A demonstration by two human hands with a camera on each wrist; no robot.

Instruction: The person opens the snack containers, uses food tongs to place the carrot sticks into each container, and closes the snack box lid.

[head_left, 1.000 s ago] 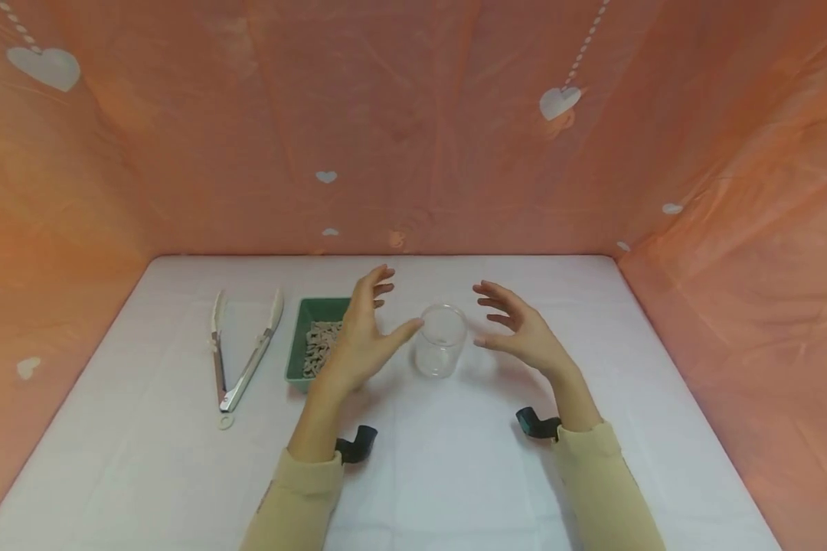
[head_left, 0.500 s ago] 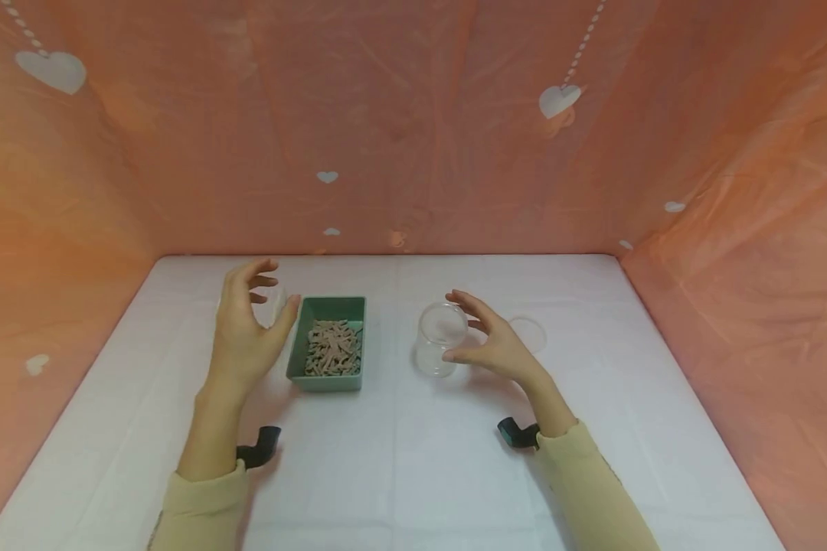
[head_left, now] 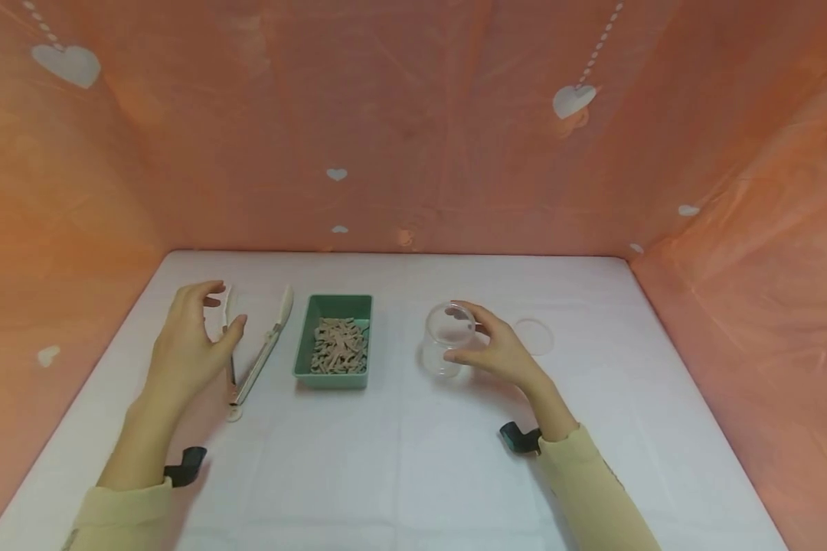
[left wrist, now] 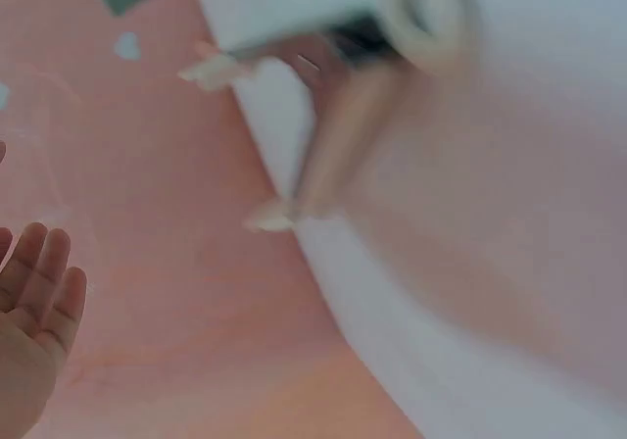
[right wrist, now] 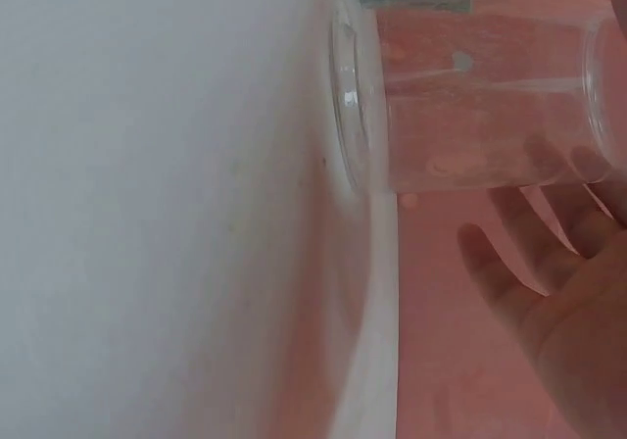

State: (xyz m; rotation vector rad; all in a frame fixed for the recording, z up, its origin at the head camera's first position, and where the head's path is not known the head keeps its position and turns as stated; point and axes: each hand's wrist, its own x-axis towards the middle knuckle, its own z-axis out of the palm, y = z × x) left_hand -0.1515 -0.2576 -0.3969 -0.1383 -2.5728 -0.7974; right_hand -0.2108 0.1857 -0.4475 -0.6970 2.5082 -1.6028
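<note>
In the head view my left hand hovers over the left arm of the metal tongs, fingers relaxed and apart from the thumb. The left wrist view shows these tongs blurred, with my left fingers well away from them. My right hand holds the right side of a clear cup, thumb in front and fingers behind. From the right wrist, the cup looks upright on the white cloth, and some fingertips show through its wall near the rim.
A green tray with brown-grey strip-like pieces stands between the tongs and the cup. Behind my right hand lies a thin clear disc or ring. An orange curtain with hearts surrounds the table's back and sides.
My left hand has swept left from above the green tray to the tongs. The right hand has moved left to the cup, uncovering the clear disc or ring.
</note>
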